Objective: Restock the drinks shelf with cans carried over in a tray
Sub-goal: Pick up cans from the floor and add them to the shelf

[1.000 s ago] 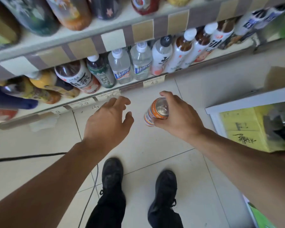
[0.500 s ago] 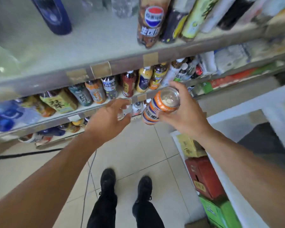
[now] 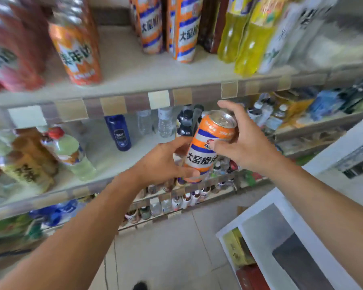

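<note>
An orange, white and blue can (image 3: 205,151) is held tilted in front of the shelves, its silver top up and to the right. My right hand (image 3: 243,141) grips its upper part. Around its lower part and base my left hand (image 3: 166,162) is wrapped. On the upper shelf (image 3: 134,70) stand two cans of the same kind (image 3: 168,26), directly above the held one. No tray is in view.
An orange bottle (image 3: 78,49) and red bottles stand left on the upper shelf, yellow bottles (image 3: 245,36) to the right. The middle shelf holds a blue bottle (image 3: 118,132) and tea bottles. A white cabinet (image 3: 281,206) stands at lower right.
The view has swung up from the floor to higher shelves. My right hand raised the can, and my left hand, free before, has closed on its lower part.
</note>
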